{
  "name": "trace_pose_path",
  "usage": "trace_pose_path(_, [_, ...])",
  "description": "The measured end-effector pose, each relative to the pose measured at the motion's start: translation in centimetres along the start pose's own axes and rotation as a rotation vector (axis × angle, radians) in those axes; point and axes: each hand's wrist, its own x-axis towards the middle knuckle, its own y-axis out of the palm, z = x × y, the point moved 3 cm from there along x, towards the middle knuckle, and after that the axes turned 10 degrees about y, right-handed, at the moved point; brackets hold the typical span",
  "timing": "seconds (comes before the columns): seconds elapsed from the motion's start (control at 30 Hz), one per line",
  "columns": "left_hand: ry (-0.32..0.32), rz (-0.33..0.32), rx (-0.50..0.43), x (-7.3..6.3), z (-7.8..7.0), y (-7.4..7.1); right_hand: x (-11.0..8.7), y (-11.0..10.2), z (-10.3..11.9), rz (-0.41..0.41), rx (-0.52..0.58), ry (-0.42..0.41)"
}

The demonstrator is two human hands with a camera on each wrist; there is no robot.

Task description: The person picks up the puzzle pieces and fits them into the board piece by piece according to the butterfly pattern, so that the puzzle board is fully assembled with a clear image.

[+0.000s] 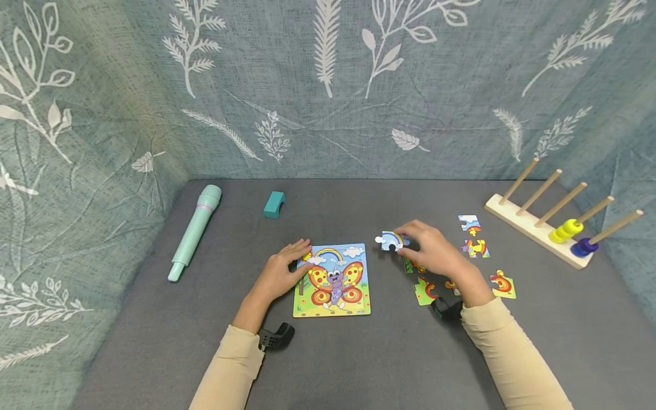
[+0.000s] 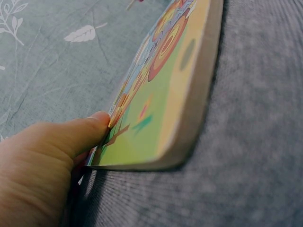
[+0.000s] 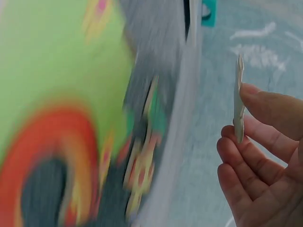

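Note:
A square puzzle board (image 1: 332,308) with a butterfly picture lies flat before me. My left hand (image 1: 281,272) rests at its upper left corner, fingers extended. In the left wrist view the thumb (image 2: 90,130) touches the board's printed face near one edge; the other fingers are mostly hidden. Right of the board, my right hand (image 1: 429,249) pinches a jigsaw piece (image 1: 388,241) showing blue sky and part of a rainbow. The right wrist view shows this piece (image 3: 239,101) edge-on between thumb and fingers.
Several loose jigsaw pieces, including a green and red one (image 1: 423,292) and an orange one (image 1: 503,285), lie below and beyond my right hand. A wooden peg stand (image 1: 533,228) with yellow and blue rings is far right. A teal block (image 1: 274,205) and mint-green tube (image 1: 196,232) lie left.

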Motion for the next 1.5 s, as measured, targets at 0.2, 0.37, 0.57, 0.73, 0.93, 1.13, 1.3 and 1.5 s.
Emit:
trace_pose_path(0.2, [0.0, -0.005, 0.003, -0.1, -0.1, 0.0, 0.7, 1.7, 2.3, 0.048, -0.008, -0.034])
trace_pose_path(0.37, [0.004, -0.006, 0.008, -0.1, -0.1, 0.2, 1.4, 2.8, 4.0, 0.065, -0.007, -0.075])
trace_pose_path(0.57, [0.003, -0.004, 0.017, -0.1, -0.1, 0.2, 2.3, 4.0, 5.4, 0.106, -0.009, -0.084])
trace_pose_path(0.73, [0.012, -0.004, 0.018, -0.1, -0.2, 0.3, 3.1, 4.9, 6.4, 0.138, -0.022, -0.101])
trace_pose_path(0.93, [0.018, -0.01, 0.009, -0.1, -0.2, 0.3, 4.2, 6.0, 7.1, 0.187, -0.077, -0.114])
trace_pose_path(1.13, [0.019, 0.0, 0.017, -0.2, -0.2, 0.4, 4.9, 6.6, 7.7, 0.254, -0.124, -0.109])
trace_pose_path(1.3, [0.008, 0.003, 0.011, -0.2, -0.1, 0.4, 5.2, 6.9, 8.0, 0.291, -0.153, -0.098])
trace_pose_path(1.5, [0.003, -0.002, 0.016, -0.2, 0.1, 0.4, 5.5, 7.1, 8.3, 0.328, -0.194, -0.084])
